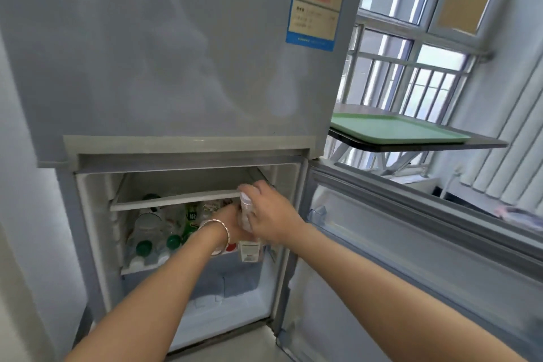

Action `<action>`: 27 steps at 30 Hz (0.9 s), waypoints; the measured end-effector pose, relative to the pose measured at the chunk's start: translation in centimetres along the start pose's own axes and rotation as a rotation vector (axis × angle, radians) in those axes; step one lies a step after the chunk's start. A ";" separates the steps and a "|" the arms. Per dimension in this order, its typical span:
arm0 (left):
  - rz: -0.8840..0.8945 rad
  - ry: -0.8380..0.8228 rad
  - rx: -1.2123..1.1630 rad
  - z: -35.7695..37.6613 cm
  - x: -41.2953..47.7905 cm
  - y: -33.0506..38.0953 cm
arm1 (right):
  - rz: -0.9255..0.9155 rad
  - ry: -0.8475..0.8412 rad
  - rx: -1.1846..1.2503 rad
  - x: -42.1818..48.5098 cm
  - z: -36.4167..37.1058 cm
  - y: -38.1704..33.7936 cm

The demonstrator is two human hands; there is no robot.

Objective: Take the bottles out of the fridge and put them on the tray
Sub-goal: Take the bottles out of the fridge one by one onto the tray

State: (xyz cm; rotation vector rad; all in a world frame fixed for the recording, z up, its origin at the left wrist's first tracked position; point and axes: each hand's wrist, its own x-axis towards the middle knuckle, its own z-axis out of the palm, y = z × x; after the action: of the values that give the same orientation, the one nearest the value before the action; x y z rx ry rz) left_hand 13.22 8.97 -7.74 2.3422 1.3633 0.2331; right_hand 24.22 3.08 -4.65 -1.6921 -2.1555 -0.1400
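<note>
A clear bottle (246,209) is clasped by the right hand (271,216) inside the fridge (164,67). The left hand's (232,222) fingers are hidden, grip undeterminable. The green tray (396,129) is unoccupied.

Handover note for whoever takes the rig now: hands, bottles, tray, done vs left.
Right hand: wrapped around a clear bottle at the right of the fridge's middle shelf, bottle partly out.
Left hand: reaching in beside it, fingers hidden; grip unclear.
More bottles lie on the same shelf to the left, green caps facing out.
Tray: green, on the ledge to the right of the fridge, no bottles on it.
Done: lower door open, first bottle grasped.
Left: carry it to the tray, then move the rest.
</note>
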 end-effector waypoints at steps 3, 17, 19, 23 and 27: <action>0.041 -0.006 -0.107 -1.7 -0.8 1.5 | 0.032 0.051 0.044 -1.3 -3.7 0.1; 0.354 0.215 -0.353 -14.3 -2.7 17.3 | 0.228 0.513 0.418 -5.1 -16.2 5.0; 0.393 0.236 -0.367 -15.6 -2.0 20.2 | 0.218 0.599 0.399 -4.9 -17.8 6.9; 0.443 0.322 -0.403 -16.7 0.5 25.0 | 0.213 0.647 0.283 -3.7 -20.6 11.2; 0.447 0.478 -0.454 -17.1 3.9 28.7 | 0.204 0.663 0.272 -0.5 -22.7 15.0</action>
State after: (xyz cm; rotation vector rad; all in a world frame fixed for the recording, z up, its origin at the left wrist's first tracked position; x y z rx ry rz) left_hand 31.95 4.58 19.86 2.2281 0.8140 1.1645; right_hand 44.17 -0.61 13.58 -1.4335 -1.4386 -0.2890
